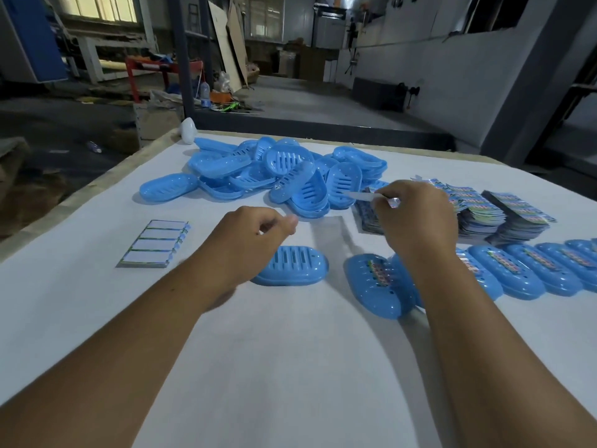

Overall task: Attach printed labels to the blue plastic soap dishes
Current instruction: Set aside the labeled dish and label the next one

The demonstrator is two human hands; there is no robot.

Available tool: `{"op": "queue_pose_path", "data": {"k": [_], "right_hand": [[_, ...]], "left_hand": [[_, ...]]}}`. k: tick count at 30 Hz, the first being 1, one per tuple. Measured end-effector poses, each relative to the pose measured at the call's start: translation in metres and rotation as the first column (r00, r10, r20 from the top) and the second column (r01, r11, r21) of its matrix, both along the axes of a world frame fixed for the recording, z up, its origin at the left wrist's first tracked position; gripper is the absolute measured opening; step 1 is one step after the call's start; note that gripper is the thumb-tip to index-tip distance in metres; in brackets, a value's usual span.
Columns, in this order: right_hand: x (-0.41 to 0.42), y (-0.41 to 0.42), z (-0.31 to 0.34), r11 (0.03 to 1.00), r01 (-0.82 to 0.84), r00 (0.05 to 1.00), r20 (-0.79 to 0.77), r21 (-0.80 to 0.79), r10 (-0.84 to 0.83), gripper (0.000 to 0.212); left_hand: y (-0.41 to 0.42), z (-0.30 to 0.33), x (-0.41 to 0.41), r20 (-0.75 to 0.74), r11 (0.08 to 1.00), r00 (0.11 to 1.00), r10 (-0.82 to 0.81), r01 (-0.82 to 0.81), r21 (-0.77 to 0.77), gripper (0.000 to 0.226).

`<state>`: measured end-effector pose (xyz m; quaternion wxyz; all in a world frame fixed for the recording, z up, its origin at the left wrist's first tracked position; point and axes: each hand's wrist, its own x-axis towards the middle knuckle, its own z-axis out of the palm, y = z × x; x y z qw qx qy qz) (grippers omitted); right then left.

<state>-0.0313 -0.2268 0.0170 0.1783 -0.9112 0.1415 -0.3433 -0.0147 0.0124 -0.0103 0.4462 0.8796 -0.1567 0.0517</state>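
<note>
A: While the head camera is looking down over the white table [290, 367], which way is the unlabelled blue oval plastic soap dish [290, 266] lying?

B: It is sitting upside down near the table's middle, its long axis running left to right and its slotted base facing up. It is lying just beyond the left wrist.

A: And what are the hands doing?

B: The left hand [248, 240] is hovering above that dish, knuckles up, fingers loosely curled with thumb and forefinger tips nearly meeting; I cannot tell whether anything is pinched there. The right hand [416, 218] is reaching forward, pinching a thin pale strip [361, 196] at its fingertips, above the stacks of colourful printed labels [484, 215].

A: How many dishes are already labelled?

B: A row of labelled blue dishes [517, 273] is running off to the right; I am counting about five, the row being cut by the frame edge. The nearest one [378, 284] is angling its long axis away from the viewer.

A: And the rest?

B: A heap of unlabelled blue dishes [284, 176], too tangled to count, is sitting at the far side. One small stack of white-faced sheets [155, 244] is lying on the left.
</note>
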Motion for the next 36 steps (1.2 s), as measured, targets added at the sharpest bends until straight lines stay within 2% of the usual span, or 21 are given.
{"op": "queue_pose_path", "data": {"k": [2,5,7,9,12,14,16,18,20,22,25,29,36], "right_hand": [[-0.005,0.019,0.002,0.983,-0.183,0.979,0.097,-0.001,0.182,0.011],[-0.011,0.048,-0.001,0.898,-0.431,0.888,0.138,-0.085,0.439,0.007],[-0.013,0.06,-0.005,0.829,-0.544,0.822,0.113,-0.129,0.558,0.01],[-0.014,0.064,-0.008,0.781,-0.61,0.782,0.063,-0.135,0.621,0.011],[-0.018,0.066,-0.013,0.724,-0.689,0.722,-0.067,0.023,0.689,0.026],[-0.021,0.066,-0.013,0.704,-0.684,0.711,-0.044,0.19,0.702,0.029],[-0.021,0.067,-0.009,0.674,-0.638,0.744,0.074,0.372,0.664,0.028],[-0.018,0.064,-0.004,0.569,-0.587,0.764,0.161,0.576,0.625,0.037],[-0.016,0.062,-0.002,0.493,-0.54,0.778,0.179,0.682,0.603,0.031],[-0.015,0.06,-0.002,0.45,-0.52,0.782,0.194,0.726,0.592,0.019],[-0.013,0.059,-0.004,0.418,-0.511,0.791,0.221,0.751,0.571,0.023],[-0.012,0.056,-0.003,0.429,-0.499,0.808,0.226,0.753,0.544,0.024],[-0.011,0.057,-0.004,0.468,-0.475,0.824,0.19,0.745,0.534,0.016]], "left_hand": [[-0.005,0.002,0.003,-0.097,0.99,0.995,0.031,-0.044,-0.136,0.047],[-0.01,0.006,0.009,-0.23,0.957,0.971,0.059,-0.12,-0.263,0.059],[-0.009,0.009,0.011,-0.255,0.917,0.965,0.066,-0.159,-0.365,0.052],[-0.005,0.01,0.014,-0.225,0.899,0.968,0.114,-0.198,-0.392,0.036],[0.0,0.007,0.014,-0.172,0.909,0.974,0.146,-0.201,-0.364,0.028],[0.001,0.008,0.013,-0.128,0.927,0.985,0.112,-0.151,-0.343,0.028],[0.0,0.009,0.01,-0.1,0.945,0.993,0.065,-0.093,-0.314,0.028],[-0.002,0.009,0.008,-0.105,0.947,0.994,0.01,-0.043,-0.318,0.023],[-0.003,0.008,0.006,-0.107,0.944,0.994,-0.036,-0.002,-0.33,0.019],[-0.003,0.007,0.004,-0.103,0.941,0.993,-0.064,0.026,-0.338,0.018],[-0.001,0.009,0.005,-0.073,0.94,0.997,-0.02,-0.006,-0.342,0.019],[0.0,0.014,0.009,-0.043,0.927,0.996,0.077,-0.087,-0.366,0.02],[-0.002,0.015,0.005,-0.009,0.947,0.999,0.045,-0.046,-0.317,0.024]]}}
